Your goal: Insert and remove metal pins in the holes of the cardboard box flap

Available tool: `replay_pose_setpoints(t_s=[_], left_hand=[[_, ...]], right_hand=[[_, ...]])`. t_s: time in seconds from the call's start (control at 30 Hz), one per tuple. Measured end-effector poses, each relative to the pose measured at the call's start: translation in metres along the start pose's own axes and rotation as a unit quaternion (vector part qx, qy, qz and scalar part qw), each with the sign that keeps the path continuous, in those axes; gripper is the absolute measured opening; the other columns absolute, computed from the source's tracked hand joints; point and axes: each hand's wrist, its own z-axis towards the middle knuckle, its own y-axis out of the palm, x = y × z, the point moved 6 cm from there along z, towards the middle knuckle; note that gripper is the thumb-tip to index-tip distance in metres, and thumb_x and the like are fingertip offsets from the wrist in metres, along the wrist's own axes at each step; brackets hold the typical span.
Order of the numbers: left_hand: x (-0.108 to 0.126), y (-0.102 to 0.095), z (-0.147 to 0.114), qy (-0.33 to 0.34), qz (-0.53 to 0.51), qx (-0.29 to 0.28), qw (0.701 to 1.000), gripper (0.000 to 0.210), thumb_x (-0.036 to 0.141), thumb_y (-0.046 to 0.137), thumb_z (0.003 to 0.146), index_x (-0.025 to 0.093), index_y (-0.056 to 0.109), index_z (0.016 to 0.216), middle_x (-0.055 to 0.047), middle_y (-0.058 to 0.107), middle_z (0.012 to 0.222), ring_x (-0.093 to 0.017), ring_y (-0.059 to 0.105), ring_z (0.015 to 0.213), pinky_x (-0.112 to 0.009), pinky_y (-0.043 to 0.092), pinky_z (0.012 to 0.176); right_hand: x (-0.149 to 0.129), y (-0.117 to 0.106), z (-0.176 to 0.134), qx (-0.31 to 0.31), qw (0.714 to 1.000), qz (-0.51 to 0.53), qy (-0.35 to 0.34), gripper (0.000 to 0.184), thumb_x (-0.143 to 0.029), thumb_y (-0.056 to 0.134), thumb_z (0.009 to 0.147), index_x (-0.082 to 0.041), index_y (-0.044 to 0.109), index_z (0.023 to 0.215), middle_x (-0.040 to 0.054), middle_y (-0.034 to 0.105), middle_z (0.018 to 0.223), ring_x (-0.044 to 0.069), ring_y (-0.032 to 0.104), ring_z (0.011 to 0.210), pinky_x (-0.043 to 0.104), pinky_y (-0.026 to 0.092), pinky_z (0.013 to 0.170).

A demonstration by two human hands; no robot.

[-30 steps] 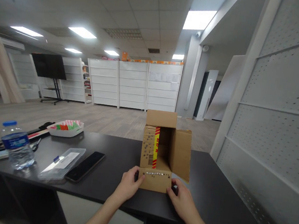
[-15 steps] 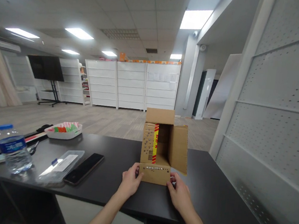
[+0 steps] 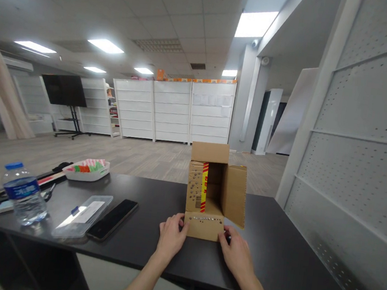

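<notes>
Flap (image 3: 203,231) at the front of the box (image 3: 214,190) risked tearing if the left hand (image 3: 171,234) and right hand (image 3: 236,251), fingers (image 3: 223,241) pinching its opposite edges, pulled unevenly.

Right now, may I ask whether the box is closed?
No, the box shows its inside, with the left hand and right hand at its front flap.

- Holding left hand (image 3: 171,237) back upward, fingers (image 3: 178,217) curled, thumb (image 3: 185,229) opposed.
- Holding right hand (image 3: 235,251) across from it, similarly curled.
- Slanting both bare forearms (image 3: 146,275) inward from below.
</notes>
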Motion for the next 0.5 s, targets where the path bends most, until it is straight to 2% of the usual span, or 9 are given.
replay_pose_setpoints(t_s=[0.13, 0.27, 0.5], left_hand=[[-0.002, 0.001, 0.002, -0.032, 0.003, 0.009, 0.999, 0.032, 0.046, 0.044, 0.091, 0.021, 0.061, 0.102, -0.003, 0.066, 0.085, -0.021, 0.06, 0.091, -0.033, 0.034, 0.082], [0.003, 0.0, 0.004, -0.022, 0.043, 0.011, 0.999, 0.037, 0.048, 0.038, 0.094, 0.02, 0.062, 0.089, -0.005, 0.067, 0.087, -0.022, 0.06, 0.089, -0.033, 0.034, 0.077], [0.007, -0.001, 0.014, -0.031, 0.083, 0.003, 0.996, 0.04, 0.05, 0.036, 0.095, 0.02, 0.063, 0.091, -0.007, 0.069, 0.094, -0.023, 0.062, 0.091, -0.033, 0.034, 0.076]], right_hand=[[0.0, 0.003, 0.005, 0.005, 0.999, -0.038, 0.014, 0.033, -0.037, 0.036, 0.094, -0.021, 0.061, 0.108, 0.008, 0.07, 0.102, 0.024, 0.066, 0.091, 0.033, 0.042, 0.075], [-0.002, 0.004, 0.009, 0.008, 0.998, -0.065, 0.02, 0.036, -0.04, 0.032, 0.095, -0.021, 0.062, 0.106, 0.0089, 0.069, 0.101, 0.025, 0.065, 0.087, 0.034, 0.042, 0.072], [-0.004, 0.002, 0.017, 0.019, 0.995, -0.097, 0.019, 0.035, -0.039, 0.034, 0.095, -0.021, 0.064, 0.1, 0.0096, 0.068, 0.099, 0.023, 0.066, 0.08, 0.033, 0.041, 0.066]])
